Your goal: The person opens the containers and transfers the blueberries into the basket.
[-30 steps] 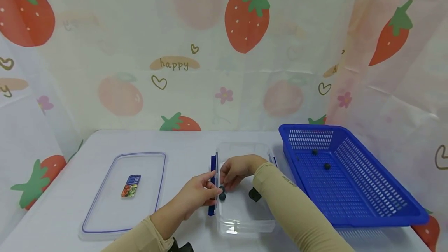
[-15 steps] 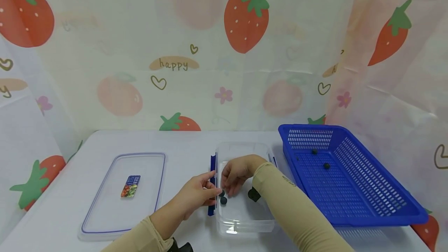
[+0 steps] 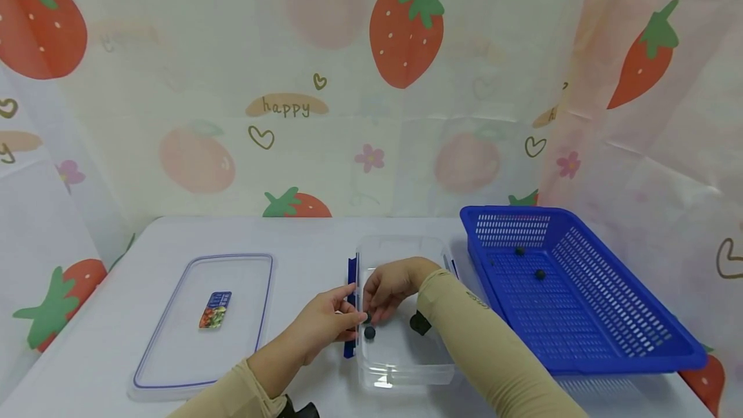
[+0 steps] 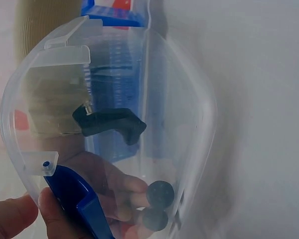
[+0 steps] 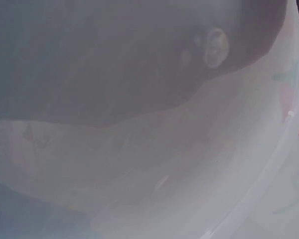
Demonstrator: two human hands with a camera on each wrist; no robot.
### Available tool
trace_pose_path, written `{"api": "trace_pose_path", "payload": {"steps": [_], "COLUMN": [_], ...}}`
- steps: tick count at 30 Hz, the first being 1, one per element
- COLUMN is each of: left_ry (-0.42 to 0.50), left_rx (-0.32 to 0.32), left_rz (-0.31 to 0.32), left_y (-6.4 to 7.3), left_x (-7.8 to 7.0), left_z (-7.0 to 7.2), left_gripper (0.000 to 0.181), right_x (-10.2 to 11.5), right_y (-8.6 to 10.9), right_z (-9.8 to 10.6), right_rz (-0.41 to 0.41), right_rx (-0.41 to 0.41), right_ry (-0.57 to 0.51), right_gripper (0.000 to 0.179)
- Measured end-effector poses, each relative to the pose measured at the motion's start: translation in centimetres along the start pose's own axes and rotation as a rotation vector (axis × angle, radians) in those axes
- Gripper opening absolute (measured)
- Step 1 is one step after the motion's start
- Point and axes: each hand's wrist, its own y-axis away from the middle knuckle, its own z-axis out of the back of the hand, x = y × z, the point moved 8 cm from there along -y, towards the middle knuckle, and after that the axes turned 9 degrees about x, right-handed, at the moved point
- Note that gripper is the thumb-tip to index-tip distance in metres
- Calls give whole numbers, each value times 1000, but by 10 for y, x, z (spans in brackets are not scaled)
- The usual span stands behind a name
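A clear plastic box stands lidless at mid-table with a blue latch on its left side. My left hand grips that side, fingers by the latch. Reaching inside, my right hand has its curled fingertips on a small dark round ball close to the left wall; its blueberry-like shape is partly covered in the head view. A second dark ball lies just nearer to me on the box floor. The right wrist view is hazy, seen through the box's plastic.
To the right, a blue slotted basket holds two more dark balls. The box's clear lid, blue-edged and bearing a colour label, lies flat at left. A strawberry-print sheet surrounds the table.
The right hand drew slightly away from the dark balls, then came back to the farther one. The nearer ball shifted a little toward me. My left hand has stayed put.
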Motion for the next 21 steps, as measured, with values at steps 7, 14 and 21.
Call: {"api": "trace_pose_path", "payload": {"steps": [7,14,21], "left_ry": [-10,-11,-4], "left_rx": [2,6,5], "left_rz": [0,11,5], "left_y": [0,0,-1], "left_x": [1,1,1], "left_z": [1,1,1], "left_gripper": [71,71,70], "right_x": [6,13,21], "right_y": [2,9,18], "right_z": [3,12,19], "right_rz": [65,155,234], "right_rx": [-17,-75,-125], "right_ry": [25,31,23], "right_gripper": [15,13,9]}}
